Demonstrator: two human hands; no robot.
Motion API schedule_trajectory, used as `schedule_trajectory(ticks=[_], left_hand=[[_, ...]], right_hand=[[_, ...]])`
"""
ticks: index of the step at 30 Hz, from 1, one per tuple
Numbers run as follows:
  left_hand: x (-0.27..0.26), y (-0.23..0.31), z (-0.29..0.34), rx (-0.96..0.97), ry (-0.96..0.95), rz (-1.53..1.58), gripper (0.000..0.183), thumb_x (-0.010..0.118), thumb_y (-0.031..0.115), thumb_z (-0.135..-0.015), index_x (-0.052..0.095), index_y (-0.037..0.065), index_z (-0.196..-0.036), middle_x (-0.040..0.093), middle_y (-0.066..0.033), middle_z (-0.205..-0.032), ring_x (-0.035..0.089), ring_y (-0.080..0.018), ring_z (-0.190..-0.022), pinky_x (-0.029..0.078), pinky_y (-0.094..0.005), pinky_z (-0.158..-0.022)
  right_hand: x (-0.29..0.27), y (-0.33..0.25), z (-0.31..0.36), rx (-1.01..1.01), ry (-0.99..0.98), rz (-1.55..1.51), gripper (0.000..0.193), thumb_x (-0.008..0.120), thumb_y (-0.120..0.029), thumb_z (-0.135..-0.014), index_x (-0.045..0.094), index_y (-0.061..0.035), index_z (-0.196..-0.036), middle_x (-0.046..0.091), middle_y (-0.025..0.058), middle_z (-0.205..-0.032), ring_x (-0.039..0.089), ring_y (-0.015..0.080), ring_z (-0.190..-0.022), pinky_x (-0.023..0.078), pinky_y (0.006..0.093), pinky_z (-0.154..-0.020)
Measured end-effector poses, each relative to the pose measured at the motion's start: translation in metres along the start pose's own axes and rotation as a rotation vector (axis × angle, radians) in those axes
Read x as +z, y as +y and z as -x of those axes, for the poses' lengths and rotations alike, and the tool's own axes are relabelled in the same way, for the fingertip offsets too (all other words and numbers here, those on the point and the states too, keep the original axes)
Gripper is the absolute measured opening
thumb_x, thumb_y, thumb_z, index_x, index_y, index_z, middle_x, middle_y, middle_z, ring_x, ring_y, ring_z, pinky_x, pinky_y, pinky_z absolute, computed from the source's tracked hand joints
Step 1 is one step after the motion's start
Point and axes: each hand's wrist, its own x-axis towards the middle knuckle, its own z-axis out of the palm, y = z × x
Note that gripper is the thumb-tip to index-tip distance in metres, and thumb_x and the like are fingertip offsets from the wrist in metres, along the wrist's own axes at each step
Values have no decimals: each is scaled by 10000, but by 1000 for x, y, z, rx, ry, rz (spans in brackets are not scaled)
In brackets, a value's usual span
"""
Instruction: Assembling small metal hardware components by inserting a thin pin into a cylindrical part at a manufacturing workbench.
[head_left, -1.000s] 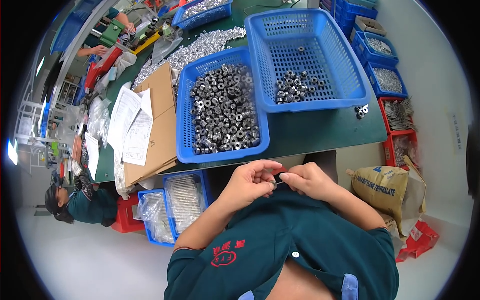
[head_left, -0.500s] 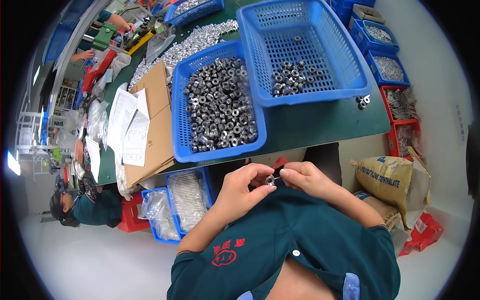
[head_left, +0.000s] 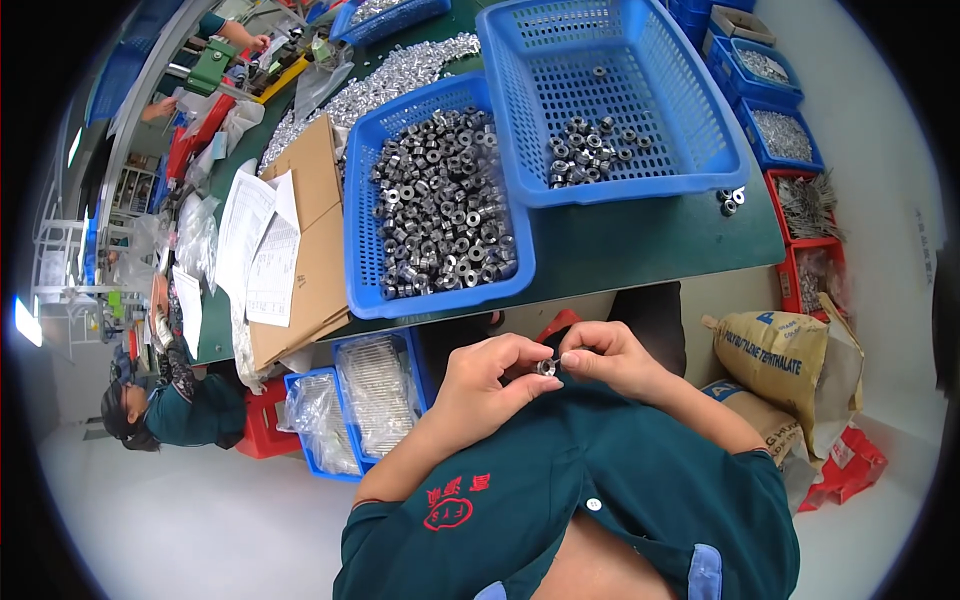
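Between the thumb and fingers of my left hand is a small shiny metal bushing with a hole through it. My right hand is pinched closed beside it, its fingertips close against the bushing's right side. A thin sliver shows at those fingertips, too small to name. Both hands are over my lap, below the table edge. On the green table, a blue basket is filled with many similar bushings. A larger blue basket at its right holds a smaller group of them.
Loose bushings lie beside the larger basket. Cardboard and papers lie at left, silver parts behind. Blue bins stand under the table, sacks at right. A co-worker sits at far left.
The bushing has turned slightly and sits a little lower in my left fingers. My right fingertips have shifted slightly down with it. The baskets appear slightly shifted in view.
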Motion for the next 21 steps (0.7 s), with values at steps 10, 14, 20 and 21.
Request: schedule_trajectory(ticks=[10,14,20,21], left_hand=[[-1,-3,-3,118,-53,-117,259,794,61,-758,675,-16,-976,680,-77,-856,645,-123,-707,517,-244,-633],[-1,1,-3,114,-47,-103,252,796,66,-761,677,-17,-968,681,-75,-859,650,-117,-718,518,-242,-630],[-1,3,-3,91,-40,-66,247,794,53,-763,677,-20,-968,682,-72,-862,654,-109,-726,522,-236,-636],[-1,2,-4,79,-37,-68,246,793,47,-763,676,-20,-969,682,-72,-862,654,-108,-724,523,-234,-638]], right_hand=[[-3,-8,3,372,-91,-21,448,539,-422,-986,582,-79,-702,526,-39,-628,479,46,-582,378,200,-543],[0,6,4,-42,-68,173,276,598,-266,-973,603,-27,-835,550,-36,-740,467,49,-689,382,238,-621],[0,6,3,26,-84,72,348,553,-322,-994,589,-44,-788,530,-27,-684,453,56,-615,357,228,-564],[0,5,3,26,-84,71,348,553,-322,-994,589,-44,-788,530,-27,-684,453,56,-615,357,228,-564]])
